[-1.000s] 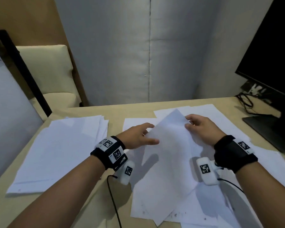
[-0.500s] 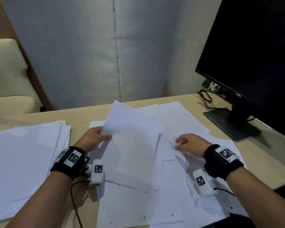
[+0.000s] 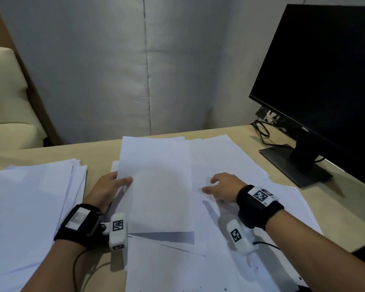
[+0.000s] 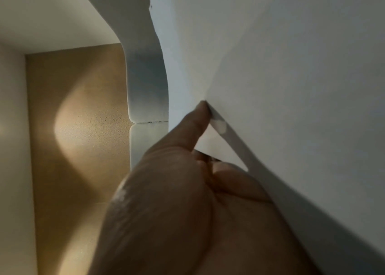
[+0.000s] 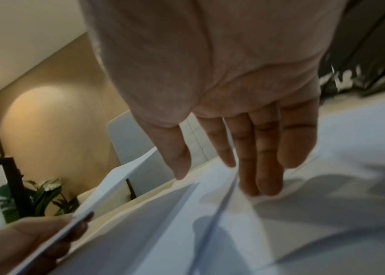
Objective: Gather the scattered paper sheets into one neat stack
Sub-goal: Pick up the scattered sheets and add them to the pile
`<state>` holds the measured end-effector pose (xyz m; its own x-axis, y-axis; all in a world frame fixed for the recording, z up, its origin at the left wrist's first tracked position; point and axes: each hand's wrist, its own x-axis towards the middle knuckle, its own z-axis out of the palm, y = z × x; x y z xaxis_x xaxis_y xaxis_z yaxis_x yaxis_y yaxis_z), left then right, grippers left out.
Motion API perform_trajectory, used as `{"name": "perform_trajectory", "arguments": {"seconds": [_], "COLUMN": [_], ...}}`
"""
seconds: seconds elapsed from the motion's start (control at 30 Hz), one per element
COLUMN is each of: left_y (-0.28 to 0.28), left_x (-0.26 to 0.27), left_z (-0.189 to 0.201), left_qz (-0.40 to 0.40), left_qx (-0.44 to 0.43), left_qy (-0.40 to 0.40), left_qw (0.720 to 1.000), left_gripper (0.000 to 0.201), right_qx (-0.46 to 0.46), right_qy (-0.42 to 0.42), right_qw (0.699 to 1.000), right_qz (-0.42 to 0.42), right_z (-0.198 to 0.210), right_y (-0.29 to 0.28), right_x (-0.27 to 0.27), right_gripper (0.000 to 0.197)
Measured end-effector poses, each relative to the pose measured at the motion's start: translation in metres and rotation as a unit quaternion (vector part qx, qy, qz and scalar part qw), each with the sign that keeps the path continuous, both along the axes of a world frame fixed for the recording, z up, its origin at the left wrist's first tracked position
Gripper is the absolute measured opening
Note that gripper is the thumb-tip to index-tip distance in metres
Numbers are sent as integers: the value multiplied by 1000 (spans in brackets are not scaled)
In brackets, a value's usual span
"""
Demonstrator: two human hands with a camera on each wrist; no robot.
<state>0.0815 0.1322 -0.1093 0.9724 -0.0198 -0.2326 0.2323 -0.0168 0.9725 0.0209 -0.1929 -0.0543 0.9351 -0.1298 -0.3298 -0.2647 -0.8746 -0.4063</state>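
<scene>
My left hand (image 3: 114,186) pinches the left edge of a white sheet (image 3: 156,186), thumb on top, and holds it lifted above the desk. In the left wrist view the thumb (image 4: 194,126) presses the sheet (image 4: 304,111) from below the camera's line. My right hand (image 3: 219,186) hovers with straight fingers over the scattered sheets (image 3: 230,161) at centre right, its fingertips (image 5: 257,178) touching or just above the paper (image 5: 281,223). A loose stack of sheets (image 3: 30,207) lies at the left of the desk.
A black monitor (image 3: 325,70) on its stand (image 3: 299,165) occupies the right rear of the wooden desk (image 3: 93,150), with cables (image 3: 261,131) behind it. A padded grey wall panel (image 3: 135,70) closes the back. A cream chair (image 3: 6,91) stands at far left.
My right hand let go of the lifted sheet and dropped to the scattered sheets at the right. The left hand alone now holds the sheet, turned straighter. My head turned right.
</scene>
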Motion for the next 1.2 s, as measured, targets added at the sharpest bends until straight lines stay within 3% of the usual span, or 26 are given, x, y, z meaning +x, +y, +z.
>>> {"name": "perform_trajectory", "arguments": {"seconds": [0.13,0.23,0.33,0.4,0.43,0.5,0.53,0.57,0.67,0.73,0.8,0.87,1.0,1.1,1.17,1.2], "left_y": [-2,0,0,-1,-1,-1,-2,-2,-4,-2,4,10,2,-4,-5,-6], "left_x": [0,0,-1,-2,-3,-2,-3,-2,-4,-2,5,10,6,5,5,4], "left_z": [0,-1,0,0,1,-1,-1,-1,2,4,1,0,5,10,10,12], "left_qz": [-3,-10,-16,-18,-19,-19,-25,-28,-40,-12,42,95,92,83,83,87], "left_qx": [9,20,32,41,47,65,74,78,65,77,134,245,303,234,129,94], "left_qy": [-6,-6,-9,-10,-14,-18,-18,-16,-13,-30,-51,-50,-4,37,72,82], "left_qw": [1000,1000,999,999,999,998,997,996,997,997,989,964,949,968,985,988], "left_gripper": [22,19,19,18,18,15,14,13,23,23,25,38,60,64,50,39], "right_qx": [30,150,227,340,409,489,490,479,329,252,237,245,263,273,275,277], "right_qy": [13,27,44,37,29,19,14,8,-11,-36,-47,-45,-38,-47,-52,-56], "right_qw": [999,987,969,931,898,843,841,849,935,962,965,961,955,953,953,952], "right_qz": [-12,-50,-82,-126,-161,-224,-231,-223,-127,-99,-105,-118,-128,-126,-119,-120], "right_z": [-4,-9,-18,-18,-15,-10,-8,-8,-19,-28,-33,-35,-40,-43,-41,-42], "right_y": [23,35,39,42,45,47,48,49,47,42,37,30,24,24,26,25], "right_x": [12,18,25,26,24,22,21,21,23,27,28,27,28,27,25,25], "right_gripper": [67,70,54,26,10,25,33,36,24,17,19,23,14,16,11,20]}}
